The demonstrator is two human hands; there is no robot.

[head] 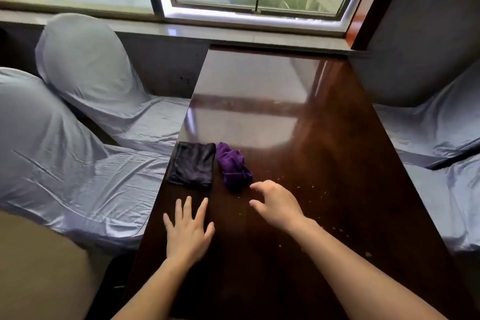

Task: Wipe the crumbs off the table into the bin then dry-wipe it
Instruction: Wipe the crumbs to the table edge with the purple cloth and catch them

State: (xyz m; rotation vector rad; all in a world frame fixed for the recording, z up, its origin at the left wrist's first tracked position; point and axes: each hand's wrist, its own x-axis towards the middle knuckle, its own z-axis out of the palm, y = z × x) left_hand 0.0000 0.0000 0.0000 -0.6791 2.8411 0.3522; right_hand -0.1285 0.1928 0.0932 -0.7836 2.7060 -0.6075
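Resting flat on the table [337, 138], the left hand [188, 231] is spread and empty, near a folded black cloth [192, 163]. The right hand [278, 202] hovers with fingers curled apart, empty, just beside a crumpled purple cloth [232, 166]. Crumbs [322, 195] lie scattered right of it.

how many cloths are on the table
2. A folded black cloth lies flat by the table's left edge; a crumpled purple cloth sits just right of it, ahead of the right hand.
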